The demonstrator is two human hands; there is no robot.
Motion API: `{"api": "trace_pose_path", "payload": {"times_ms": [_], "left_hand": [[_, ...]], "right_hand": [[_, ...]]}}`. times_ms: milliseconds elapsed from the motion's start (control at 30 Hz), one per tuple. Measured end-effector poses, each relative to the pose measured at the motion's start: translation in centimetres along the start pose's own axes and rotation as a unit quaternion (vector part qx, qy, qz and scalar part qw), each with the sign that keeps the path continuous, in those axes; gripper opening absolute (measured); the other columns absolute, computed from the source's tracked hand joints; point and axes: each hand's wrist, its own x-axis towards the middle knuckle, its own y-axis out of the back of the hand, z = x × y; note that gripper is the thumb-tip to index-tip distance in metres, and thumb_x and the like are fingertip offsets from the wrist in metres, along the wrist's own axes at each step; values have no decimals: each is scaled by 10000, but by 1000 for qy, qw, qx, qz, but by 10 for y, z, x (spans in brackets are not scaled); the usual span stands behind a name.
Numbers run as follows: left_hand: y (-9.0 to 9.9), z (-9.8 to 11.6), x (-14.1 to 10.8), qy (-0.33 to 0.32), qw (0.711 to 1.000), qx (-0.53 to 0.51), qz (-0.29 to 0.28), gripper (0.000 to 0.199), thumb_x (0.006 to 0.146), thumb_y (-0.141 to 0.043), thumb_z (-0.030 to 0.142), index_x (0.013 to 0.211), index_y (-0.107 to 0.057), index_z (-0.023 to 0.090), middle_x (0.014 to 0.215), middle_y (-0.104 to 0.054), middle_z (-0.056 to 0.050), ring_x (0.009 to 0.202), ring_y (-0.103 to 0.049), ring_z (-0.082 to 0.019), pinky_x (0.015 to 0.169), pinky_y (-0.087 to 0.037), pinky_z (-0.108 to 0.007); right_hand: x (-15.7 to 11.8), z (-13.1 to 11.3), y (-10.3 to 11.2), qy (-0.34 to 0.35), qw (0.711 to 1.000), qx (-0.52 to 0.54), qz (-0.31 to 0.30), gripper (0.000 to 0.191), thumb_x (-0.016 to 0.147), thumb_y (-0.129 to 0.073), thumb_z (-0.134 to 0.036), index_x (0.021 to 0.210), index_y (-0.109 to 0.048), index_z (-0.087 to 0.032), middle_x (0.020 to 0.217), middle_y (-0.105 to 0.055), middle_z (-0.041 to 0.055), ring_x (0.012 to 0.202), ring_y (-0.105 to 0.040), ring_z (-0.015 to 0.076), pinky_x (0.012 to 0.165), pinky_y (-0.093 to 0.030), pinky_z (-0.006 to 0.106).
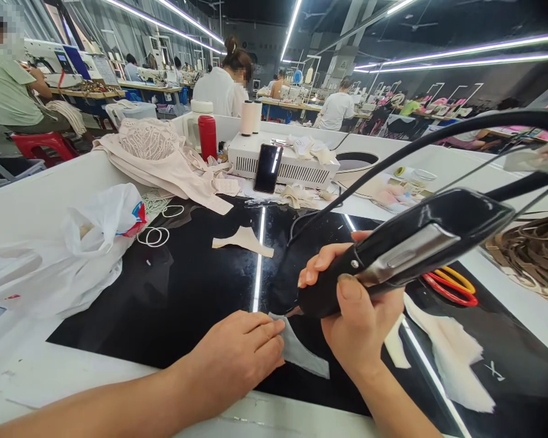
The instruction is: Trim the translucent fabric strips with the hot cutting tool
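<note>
My right hand [357, 328] is wrapped around a black corded hand tool [393, 243] with a silver lever along its side. The tool's narrow tip points down and left, close to the top end of a curved grey fabric piece [304, 350]. Fingers curled together, my left hand [242, 353] presses on the left edge of that piece and holds it against the black sheet [164, 310] on the table. Farther up the sheet lies a cream fabric cutout [243, 241]. Other cream pieces [459, 359] lie right of my right wrist.
White plastic bags [95, 237] and a beige bra [164, 161] are at the left. A phone [268, 168] leans on a white vented box [296, 164], beside a red bottle [207, 135]. Red and yellow rings [452, 289] and brown straps [534, 249] are right. A thick cable [420, 137] arches overhead.
</note>
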Motion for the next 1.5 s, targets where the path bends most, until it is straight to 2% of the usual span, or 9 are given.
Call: {"api": "trace_pose_path", "payload": {"times_ms": [100, 300, 733, 833, 1000, 1167, 1267, 1500], "left_hand": [[0, 0, 0, -4, 1000, 5, -1, 177, 1079, -565, 238, 1021, -680, 117, 1210, -764, -46, 1113, -712, -188, 862, -620, -330], [2, 1, 3, -4, 999, 9, 35, 204, 1085, -537, 221, 974, -682, 131, 1154, -782, -52, 1047, -730, -180, 804, -625, -323], [3, 2, 2, 3, 1000, -4, 9, 157, 1073, -555, 204, 1011, -680, 132, 1189, -770, -56, 1077, -713, -187, 836, -600, -323], [2, 2, 2, 7, 1000, -4, 14, 160, 1073, -554, 204, 994, -673, 133, 1172, -772, -56, 1041, -716, -184, 800, -594, -322], [0, 2, 2, 2, 1000, 5, 15, 176, 1080, -541, 209, 993, -671, 128, 1166, -773, -59, 1070, -714, -178, 853, -590, -313], [-1, 2, 1, 3, 1000, 6, 13, 185, 1083, -523, 197, 950, -645, 155, 1154, -769, -53, 1024, -724, -180, 796, -605, -322], [-2, 1, 1, -2, 1000, 13, 19, 182, 1079, -530, 191, 932, -633, 156, 1111, -770, -54, 1005, -731, -171, 811, -605, -315], [-1, -1, 0, -6, 1000, 9, 5, 275, 1111, -501, 355, 1011, -659, 153, 1160, -759, -55, 1050, -726, -180, 872, -591, -304]], "right_hand": [[0, 1, -2, 3, 1000, 16, -6, 395, 893, -792, -381, 1204, -570, -282, 845, -660, -45, 625, -635, 142, 567, -558, 314], [-3, 4, -6, 6, 1000, 21, -14, 380, 891, -796, -381, 1189, -579, -286, 851, -663, -42, 623, -638, 143, 552, -555, 308], [-5, 3, -5, -6, 1000, 14, -2, 389, 889, -784, -340, 1204, -564, -284, 848, -658, -44, 623, -639, 150, 577, -558, 336], [-5, 2, -5, -11, 1000, 3, -4, 355, 909, -759, -321, 1200, -558, -289, 853, -657, -45, 631, -641, 150, 598, -562, 342], [-4, 4, -8, -11, 999, 29, -7, 370, 905, -776, -349, 1199, -560, -290, 859, -659, -45, 637, -631, 145, 588, -554, 323], [-3, 7, -11, -2, 1000, 25, -17, 392, 903, -776, -371, 1212, -550, -286, 856, -652, -43, 640, -624, 148, 590, -549, 327], [-5, 9, -11, -9, 1000, 17, -17, 385, 912, -759, -357, 1221, -539, -289, 863, -648, -44, 639, -629, 149, 605, -556, 338], [-2, -1, -12, -19, 999, -4, -25, 353, 883, -796, -339, 1150, -570, -287, 889, -688, -31, 715, -678, 170, 665, -588, 359]]}}
